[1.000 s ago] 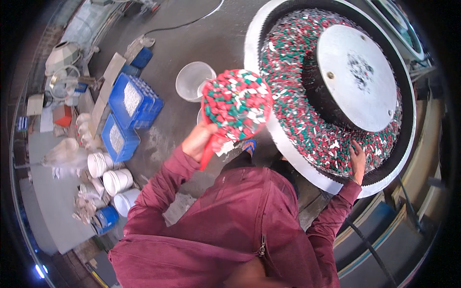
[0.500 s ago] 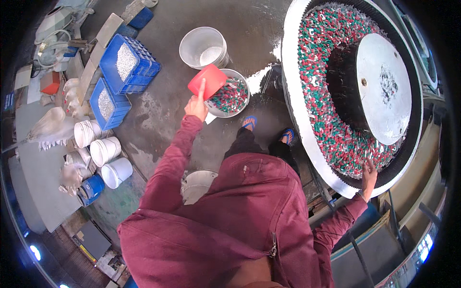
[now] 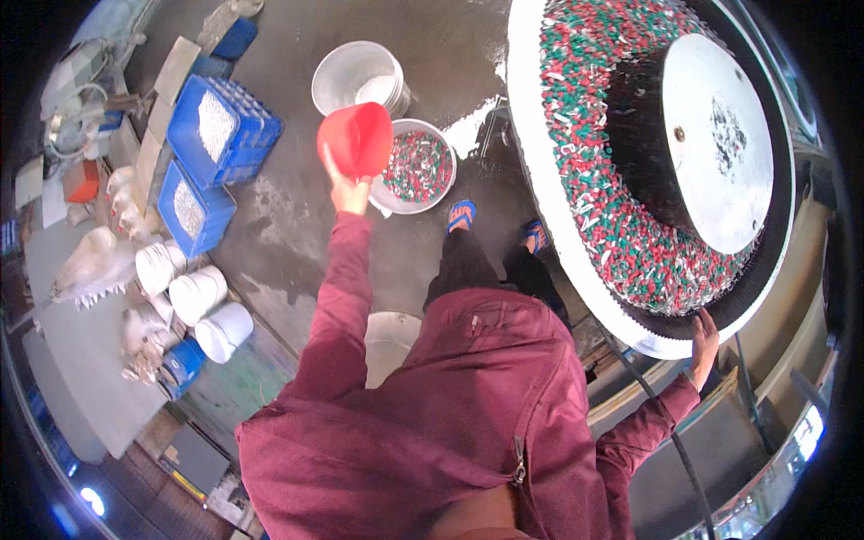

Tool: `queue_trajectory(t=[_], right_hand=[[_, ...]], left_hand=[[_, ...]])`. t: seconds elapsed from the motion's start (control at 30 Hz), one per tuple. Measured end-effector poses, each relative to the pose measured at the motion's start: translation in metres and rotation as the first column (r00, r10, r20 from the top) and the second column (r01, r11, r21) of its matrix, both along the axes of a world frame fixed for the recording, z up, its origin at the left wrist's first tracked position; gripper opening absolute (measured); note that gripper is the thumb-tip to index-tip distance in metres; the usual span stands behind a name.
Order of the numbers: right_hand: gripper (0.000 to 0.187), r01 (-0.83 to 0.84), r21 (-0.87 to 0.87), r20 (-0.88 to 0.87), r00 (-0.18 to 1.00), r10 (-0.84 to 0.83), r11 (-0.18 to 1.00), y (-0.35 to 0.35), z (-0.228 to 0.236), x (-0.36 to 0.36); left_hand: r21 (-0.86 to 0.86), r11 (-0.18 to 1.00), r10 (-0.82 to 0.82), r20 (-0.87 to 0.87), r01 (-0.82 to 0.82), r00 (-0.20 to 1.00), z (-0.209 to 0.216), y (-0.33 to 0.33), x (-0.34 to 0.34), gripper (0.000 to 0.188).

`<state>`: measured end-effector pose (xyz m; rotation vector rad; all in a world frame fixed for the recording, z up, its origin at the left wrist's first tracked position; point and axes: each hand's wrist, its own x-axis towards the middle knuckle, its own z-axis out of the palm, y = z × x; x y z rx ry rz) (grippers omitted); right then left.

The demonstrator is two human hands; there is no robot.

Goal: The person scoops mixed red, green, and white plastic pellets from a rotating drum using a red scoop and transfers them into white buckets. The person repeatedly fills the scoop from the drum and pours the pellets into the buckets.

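Note:
My left hand (image 3: 347, 187) grips a red plastic scoop (image 3: 356, 137), held tilted above the floor. Just beyond and right of it stands a white bucket (image 3: 387, 200) with red, green and white small pieces (image 3: 418, 166) inside. My right hand (image 3: 706, 338) reaches out to the near rim of a big round machine tub (image 3: 650, 342). Its fingers are extended at the dark ribbed inner wall and hold nothing I can see. Red, green and white pieces (image 3: 585, 171) fill the tub's ring around a pale central disc (image 3: 718, 144).
Another white bucket (image 3: 396, 90) with white material stands behind the first. Blue crates (image 3: 252, 135) of white pieces are at left, near several white pails (image 3: 223, 331). A pale tub (image 3: 389, 337) sits by my body. My sandalled feet (image 3: 461, 214) are beside the machine.
The red scoop has swung left, away from over the bucket of pieces, and turned. My right hand has moved back from the pieces to the tub's rim.

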<state>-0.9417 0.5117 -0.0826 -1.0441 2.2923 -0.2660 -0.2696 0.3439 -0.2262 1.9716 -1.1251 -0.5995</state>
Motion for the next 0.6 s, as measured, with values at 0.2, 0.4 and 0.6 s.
queue_trajectory(t=[0.2, 0.4, 0.6], right_hand=[[0.044, 0.029, -0.135, -0.018, 0.999, -0.031, 0.990, 0.009, -0.050, -0.035], [0.052, 0.167, -0.404, 0.172, 0.980, -0.104, 0.899, -0.028, -0.140, -0.073], [0.046, 0.134, -0.365, -0.142, 0.970, -0.198, 0.921, -0.061, -0.223, -0.118]], left_hand=[[-0.203, 0.926, -0.371, -0.337, 0.318, 0.865, 0.143, -0.073, -0.075, 0.093], [0.353, 0.588, -0.764, 0.537, 0.727, 0.357, 0.162, -0.188, -0.255, 0.091], [0.529, 0.629, -0.662, 0.748, 0.570, 0.037, 0.052, -0.252, -0.365, 0.084]])
